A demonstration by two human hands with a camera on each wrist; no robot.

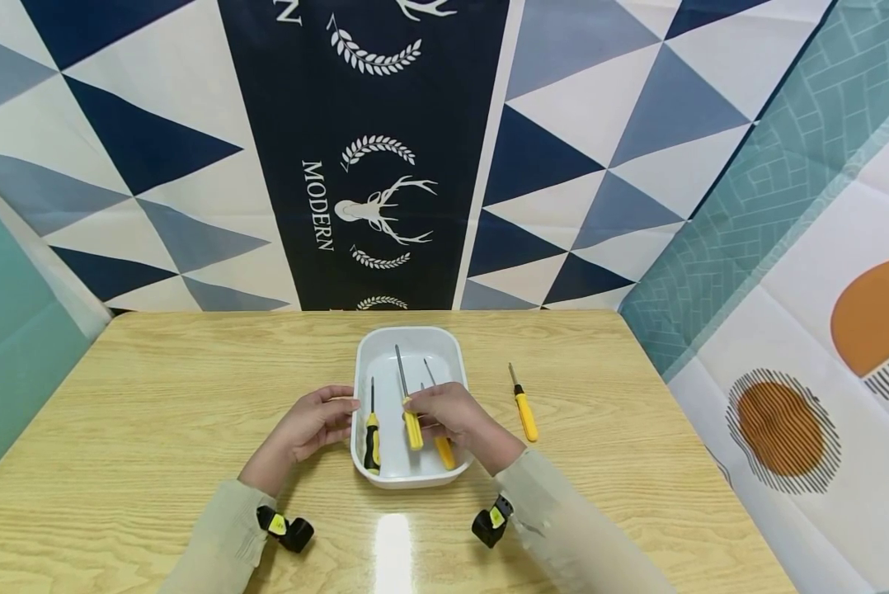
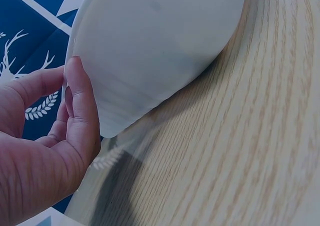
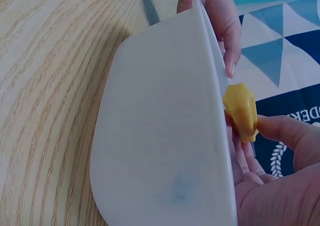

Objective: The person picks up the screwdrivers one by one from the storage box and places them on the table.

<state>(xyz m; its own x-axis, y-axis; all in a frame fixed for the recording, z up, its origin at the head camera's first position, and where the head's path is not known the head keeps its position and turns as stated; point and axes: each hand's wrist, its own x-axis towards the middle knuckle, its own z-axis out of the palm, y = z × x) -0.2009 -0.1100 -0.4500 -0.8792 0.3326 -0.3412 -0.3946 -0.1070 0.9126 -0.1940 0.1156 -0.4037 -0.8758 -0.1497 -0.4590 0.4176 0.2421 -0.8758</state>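
Note:
A white plastic tray [image 1: 407,481] stands on the table. My left hand [image 1: 324,421] grips its left rim, thumb and fingers on either side of the wall in the left wrist view. Inside the tray, my right hand [image 1: 452,412] pinches the yellow handle of a screwdriver [image 1: 414,431], its metal shaft pointing to the tray's far side. That yellow handle [image 3: 241,111] shows above the rim in the right wrist view. A black-and-yellow screwdriver [image 1: 372,450] lies along the tray's left side. Partly under my right hand lies an orange-yellow handle [image 1: 444,453], with thin shafts beyond the hand.
Another screwdriver [image 1: 524,412] with a yellow handle and black collar lies on the wooden table [image 1: 192,371], right of the tray. Patterned cloth [image 1: 370,165] hangs behind the table's back edge and along the right side.

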